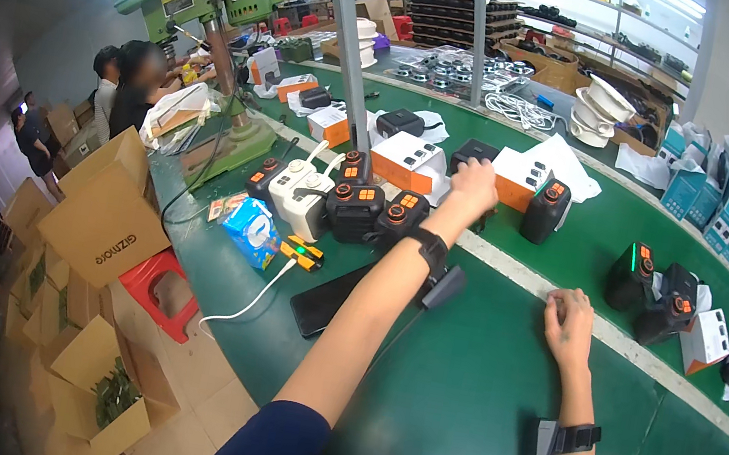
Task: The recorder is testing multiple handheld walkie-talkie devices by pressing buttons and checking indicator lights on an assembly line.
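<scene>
Landmark: the white stripe (525, 276) that runs across the green table (469, 409).
Boxes: brown boxes (101, 217) stand far left of the stripe, off the table, by a red stool (156, 289).
Drill: a green drill press (214, 0) stands up tall at the far left end of the stripe.
Pack: a blue pack (250, 230) lies on the near side of the stripe, left of the arms.
Phone: a flat black phone (328, 299) lies on the near side too, partly under the left arm.
Black units: black units with orange knobs (368, 209) sit in a group right at the stripe.
Left hand (473, 186): the arm is stretched out long, up and across the stripe. The hand is bent down over a black unit (475, 154) on the far side. It rests on top of it. I cannot tell if the fingers grip it.
Right hand (569, 321): the arm comes up from the bottom edge. The hand lies flat on the table, just on the near side of the stripe, with fingers loose and holding nothing.
Wrists: each wrist has a black band.
More units: more black units (661, 297) stand past the stripe, to the right of the right hand.
Blue boxes: small blue boxes (717, 195) are stacked far right, well past the stripe.
</scene>
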A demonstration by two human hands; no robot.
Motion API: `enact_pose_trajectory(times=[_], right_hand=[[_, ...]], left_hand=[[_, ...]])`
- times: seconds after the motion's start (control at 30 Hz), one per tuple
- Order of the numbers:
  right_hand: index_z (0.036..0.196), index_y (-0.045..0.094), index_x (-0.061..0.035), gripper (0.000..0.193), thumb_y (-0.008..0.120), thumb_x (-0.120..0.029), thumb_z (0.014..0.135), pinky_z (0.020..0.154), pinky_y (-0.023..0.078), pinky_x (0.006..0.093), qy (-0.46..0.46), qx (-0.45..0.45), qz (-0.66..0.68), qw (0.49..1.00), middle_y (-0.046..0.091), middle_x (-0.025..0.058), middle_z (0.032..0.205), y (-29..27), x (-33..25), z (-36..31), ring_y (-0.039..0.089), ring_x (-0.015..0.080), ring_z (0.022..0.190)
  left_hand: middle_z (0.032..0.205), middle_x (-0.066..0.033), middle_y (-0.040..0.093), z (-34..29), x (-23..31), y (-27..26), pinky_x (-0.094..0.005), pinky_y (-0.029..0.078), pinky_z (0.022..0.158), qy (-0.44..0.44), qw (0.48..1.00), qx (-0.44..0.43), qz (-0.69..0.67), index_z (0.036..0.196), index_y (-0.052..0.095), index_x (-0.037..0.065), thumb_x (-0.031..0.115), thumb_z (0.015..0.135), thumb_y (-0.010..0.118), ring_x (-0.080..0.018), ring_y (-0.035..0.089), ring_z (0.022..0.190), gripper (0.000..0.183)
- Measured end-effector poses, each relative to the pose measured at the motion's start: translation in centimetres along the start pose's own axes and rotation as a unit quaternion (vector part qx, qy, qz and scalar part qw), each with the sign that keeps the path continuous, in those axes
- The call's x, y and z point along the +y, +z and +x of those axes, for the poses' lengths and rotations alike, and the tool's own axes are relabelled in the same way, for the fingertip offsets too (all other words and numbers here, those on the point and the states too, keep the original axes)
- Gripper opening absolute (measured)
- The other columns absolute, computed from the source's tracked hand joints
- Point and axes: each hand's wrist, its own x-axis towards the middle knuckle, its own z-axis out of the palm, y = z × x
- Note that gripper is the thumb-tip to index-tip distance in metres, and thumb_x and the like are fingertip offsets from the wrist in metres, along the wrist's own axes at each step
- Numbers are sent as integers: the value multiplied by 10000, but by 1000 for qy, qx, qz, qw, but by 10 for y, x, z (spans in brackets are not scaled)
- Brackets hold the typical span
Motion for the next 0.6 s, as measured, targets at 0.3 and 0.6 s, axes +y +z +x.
enact_pose_trajectory(times=[0.3,0.6], right_hand=[[842,622,-12,86,585,-81,805,670,390,379,37,4,32,999,485,109,674,10,6,-1,491,272,685],[847,620,-11,79,584,-66,802,683,391,375,53,-1,50,997,483,104,667,14,12,-4,486,269,678]], left_hand=[[1228,-295,432,51,-23,63,-475,413,959,-29,994,102,-40,1179,454,-68,187,869,565,-419,470,1132,416],[1308,-332,414,81,-21,82,-485,418,985,-158,980,-52,-107,1406,199,-46,550,733,696,-472,468,1187,1028]])
